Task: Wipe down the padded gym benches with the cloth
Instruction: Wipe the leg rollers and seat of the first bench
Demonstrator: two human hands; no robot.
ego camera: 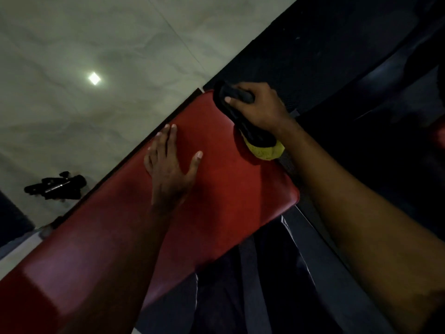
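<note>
At the bottom of the frame two bare forearms reach up and away from the camera, the left one crossing the lower middle and the right one coming in from the lower right corner. Under them, in the lower middle, lie dark and grey parts below the bench that are too dim to make out. The red padded bench (228,189) runs on a slant from the lower left corner up towards the upper middle, its vinyl shining faintly at the lower left. The left hand (168,162) lies flat on the pad near the middle of the frame, released, with straight fingers and the thumb spread out to the side, holding nothing. Further up, at the bench's far end just right of centre, the right hand (260,109) is clenched round the cloth (258,138), a dark bunched rag with a yellow patch showing below the wrist, and the cloth touches the red pad near its right edge. Beyond the bench, the upper left is pale tiled floor (84,32) with a bright reflected light spot (94,78). A black object (56,188), blurred, lies on that floor at the left. The upper right is a dark surface (313,44).
</note>
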